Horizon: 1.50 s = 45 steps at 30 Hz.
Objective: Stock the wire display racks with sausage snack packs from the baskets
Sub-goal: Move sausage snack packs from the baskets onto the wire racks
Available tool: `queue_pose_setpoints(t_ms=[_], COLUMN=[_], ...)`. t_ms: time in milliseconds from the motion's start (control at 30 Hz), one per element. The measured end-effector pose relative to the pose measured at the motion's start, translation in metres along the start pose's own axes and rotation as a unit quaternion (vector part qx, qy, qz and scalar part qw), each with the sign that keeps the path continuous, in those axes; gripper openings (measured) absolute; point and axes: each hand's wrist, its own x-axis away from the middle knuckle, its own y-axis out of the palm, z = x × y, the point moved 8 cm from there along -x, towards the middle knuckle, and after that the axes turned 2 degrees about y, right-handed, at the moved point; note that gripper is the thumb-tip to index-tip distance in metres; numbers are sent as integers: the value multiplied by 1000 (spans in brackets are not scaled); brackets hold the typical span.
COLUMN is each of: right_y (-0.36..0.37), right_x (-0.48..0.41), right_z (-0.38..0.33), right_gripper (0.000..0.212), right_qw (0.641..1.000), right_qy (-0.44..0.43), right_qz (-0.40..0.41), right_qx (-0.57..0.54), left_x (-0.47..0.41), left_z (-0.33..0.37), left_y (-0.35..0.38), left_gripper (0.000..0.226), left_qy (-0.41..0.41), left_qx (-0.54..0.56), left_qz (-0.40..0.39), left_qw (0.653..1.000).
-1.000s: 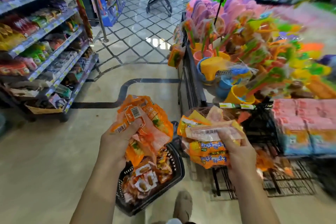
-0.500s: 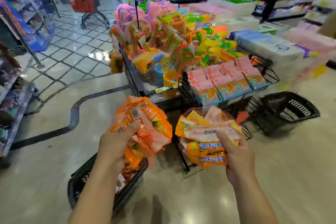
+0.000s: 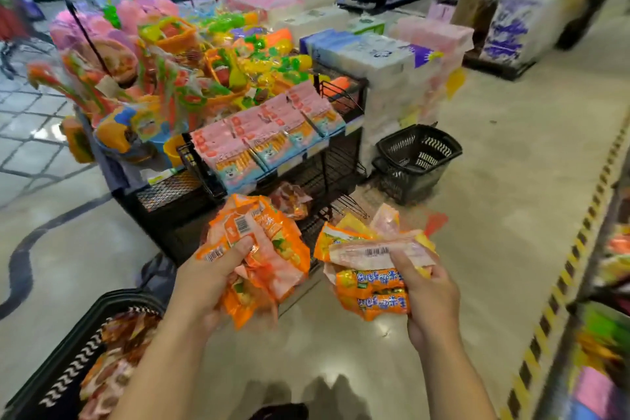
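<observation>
Basket (image 3: 102, 307) now sits lower left; hands (image 3: 201, 286) (image 3: 431, 297) grip snack packs (image 3: 272, 249)

The view swings to the right, so the snack shelves on the left drop out of sight and the wire rack (image 3: 327, 174) with its pink packs (image 3: 259, 133) slides from the right edge to the middle. The basket of sausage packs (image 3: 64, 378), under the left hand (image 3: 201, 286) a second ago, now sits at the lower left corner. An empty black basket (image 3: 422, 150) beside the rack and a yellow-and-black striped shelf edge (image 3: 559, 286) come into view on the right. The orange bundle (image 3: 269, 249) and the right hand (image 3: 431, 297) with its yellow-and-orange bundle (image 3: 371, 283) now hang before the rack's lower tier.
</observation>
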Motion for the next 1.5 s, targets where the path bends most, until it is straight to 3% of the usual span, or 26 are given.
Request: queue_pose_setpoints(t_ms=[200, 433, 767, 867, 1000, 1367, 1500], right_y=[-39, -61, -59, -47, -26, 32, 43], right_x=[-50, -143, -265, -304, -361, -509, -536], right_z=[-12, -54, -100, -97, -85, -67, -42], right_gripper=[29, 30, 31, 33, 35, 43, 32], right_qw=[999, 996, 994, 994, 994, 968, 954], right_qy=[19, 10, 18, 34, 65, 136, 157], right_qz=[41, 81, 98, 81, 42, -112, -143], right_qx=[-14, 25, 41, 57, 79, 180, 211], left_x=[-35, -108, -195, -218, -245, -269, -273], left_z=[-25, -52, -66, -75, -95, -141, -167], left_y=[75, 180, 281, 290, 292, 313, 313], left_gripper=[34, 18, 24, 24, 40, 33, 33], left_qy=[-25, -53, -90, -94, -96, -105, -118], left_qx=[-13, -11, -7, 10, 17, 60, 81], left_qz=[-8, -40, -33, -9, 43, 225, 280], left_qw=[1000, 998, 995, 996, 994, 967, 949])
